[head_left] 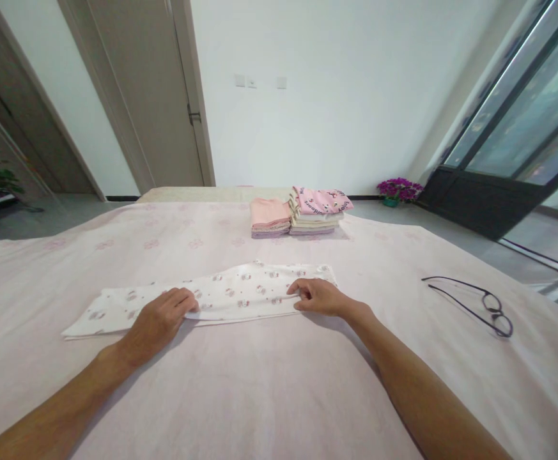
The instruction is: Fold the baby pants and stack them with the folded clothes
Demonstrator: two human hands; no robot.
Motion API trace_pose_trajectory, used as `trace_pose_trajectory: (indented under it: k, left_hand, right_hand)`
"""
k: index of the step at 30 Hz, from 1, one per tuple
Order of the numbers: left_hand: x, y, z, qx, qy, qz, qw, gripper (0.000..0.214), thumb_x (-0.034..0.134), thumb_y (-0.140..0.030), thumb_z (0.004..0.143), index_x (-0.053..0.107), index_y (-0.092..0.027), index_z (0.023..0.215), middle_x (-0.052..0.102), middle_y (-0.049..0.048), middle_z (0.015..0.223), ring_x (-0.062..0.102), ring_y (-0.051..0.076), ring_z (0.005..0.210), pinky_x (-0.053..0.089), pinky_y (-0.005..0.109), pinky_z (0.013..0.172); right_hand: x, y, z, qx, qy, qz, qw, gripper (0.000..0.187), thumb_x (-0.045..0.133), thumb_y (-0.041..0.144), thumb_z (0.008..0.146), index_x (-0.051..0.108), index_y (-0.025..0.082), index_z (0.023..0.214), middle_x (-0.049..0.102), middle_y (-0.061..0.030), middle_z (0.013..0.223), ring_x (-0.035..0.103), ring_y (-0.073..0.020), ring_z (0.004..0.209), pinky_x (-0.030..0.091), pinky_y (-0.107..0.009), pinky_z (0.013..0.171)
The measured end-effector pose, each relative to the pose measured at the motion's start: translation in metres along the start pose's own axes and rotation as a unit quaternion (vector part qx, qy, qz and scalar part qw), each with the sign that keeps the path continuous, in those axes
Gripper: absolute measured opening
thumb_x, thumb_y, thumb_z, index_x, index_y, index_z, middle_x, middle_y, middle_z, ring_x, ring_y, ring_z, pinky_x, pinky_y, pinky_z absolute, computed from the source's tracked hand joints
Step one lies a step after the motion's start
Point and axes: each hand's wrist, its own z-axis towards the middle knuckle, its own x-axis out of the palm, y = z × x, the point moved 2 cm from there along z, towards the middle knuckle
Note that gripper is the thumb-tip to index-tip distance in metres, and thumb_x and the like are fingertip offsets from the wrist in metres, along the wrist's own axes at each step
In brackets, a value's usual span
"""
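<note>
A white garment with small pink prints [231, 294] lies folded into a long narrow strip across the pink bedsheet [269, 383]. My left hand [161, 319] rests on its near edge left of the middle, fingers curled down onto the cloth. My right hand [317, 296] sits on the near edge towards the right end, with the fingertips pinching the fabric.
Two stacks of folded clothes stand farther back: a peach and lilac stack [270, 218] and a taller one topped by a pink printed piece [317, 211]. Black glasses [480, 305] lie on the sheet at the right. A door, a potted purple plant [398, 190] and a glass door are beyond.
</note>
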Motion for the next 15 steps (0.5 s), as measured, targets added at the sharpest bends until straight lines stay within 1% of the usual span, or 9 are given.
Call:
trace_pose_trajectory:
  k: [4, 7, 9, 11, 13, 15]
  left_hand:
    - [-0.006, 0.010, -0.010, -0.020, 0.024, -0.013, 0.999, 0.024, 0.047, -0.001, 0.083, 0.059, -0.021, 0.089, 0.061, 0.0031, 0.092, 0.055, 0.019, 0.090, 0.044, 0.029, 0.081]
    - [-0.005, 0.015, -0.014, -0.032, 0.034, -0.039, 0.998, 0.023, 0.048, -0.001, 0.083, 0.058, -0.021, 0.090, 0.061, 0.0032, 0.094, 0.055, 0.019, 0.092, 0.044, 0.029, 0.082]
    - [-0.004, 0.016, -0.015, -0.038, 0.037, -0.052, 0.997, 0.024, 0.047, -0.001, 0.083, 0.057, -0.021, 0.090, 0.061, 0.0031, 0.095, 0.055, 0.018, 0.093, 0.043, 0.029, 0.084]
    - [-0.003, 0.017, -0.015, -0.044, 0.036, -0.061, 0.997, 0.024, 0.046, 0.000, 0.082, 0.057, -0.021, 0.090, 0.061, 0.0028, 0.094, 0.055, 0.018, 0.093, 0.043, 0.029, 0.084]
    - [-0.003, 0.017, -0.015, -0.050, 0.034, -0.067, 0.996, 0.025, 0.045, 0.000, 0.082, 0.057, -0.021, 0.088, 0.061, 0.0025, 0.093, 0.055, 0.018, 0.092, 0.043, 0.029, 0.083]
    - [-0.004, 0.016, -0.014, -0.056, 0.032, -0.070, 0.995, 0.024, 0.045, 0.000, 0.081, 0.056, -0.021, 0.087, 0.061, 0.0022, 0.091, 0.056, 0.018, 0.091, 0.043, 0.029, 0.083]
  right_hand:
    - [0.001, -0.004, 0.001, 0.001, 0.001, 0.024, 1.000, 0.034, 0.067, 0.026, 0.072, 0.070, 0.024, 0.106, 0.057, 0.0061, 0.067, 0.053, -0.0119, 0.063, 0.033, -0.024, 0.060]
    - [0.004, -0.010, 0.003, -0.002, 0.005, 0.089, 0.996, 0.035, 0.066, 0.025, 0.073, 0.070, 0.022, 0.107, 0.056, 0.0054, 0.067, 0.051, -0.0112, 0.062, 0.034, -0.023, 0.060]
    - [0.005, -0.014, 0.005, -0.006, 0.007, 0.177, 0.984, 0.038, 0.065, 0.025, 0.072, 0.068, 0.019, 0.109, 0.058, 0.0039, 0.071, 0.052, -0.0111, 0.064, 0.037, -0.023, 0.061]
    - [0.006, -0.017, 0.007, -0.007, 0.003, 0.261, 0.965, 0.044, 0.066, 0.024, 0.069, 0.066, 0.016, 0.112, 0.061, 0.0008, 0.080, 0.053, -0.0109, 0.067, 0.039, -0.023, 0.062]
    - [0.004, -0.018, 0.007, -0.003, -0.005, 0.304, 0.953, 0.048, 0.067, 0.021, 0.065, 0.066, 0.015, 0.112, 0.063, -0.0020, 0.088, 0.053, -0.0102, 0.069, 0.039, -0.022, 0.062]
    - [0.002, -0.018, 0.006, -0.002, -0.005, 0.317, 0.948, 0.049, 0.066, 0.018, 0.062, 0.067, 0.015, 0.110, 0.063, -0.0030, 0.091, 0.053, -0.0094, 0.070, 0.039, -0.021, 0.061]
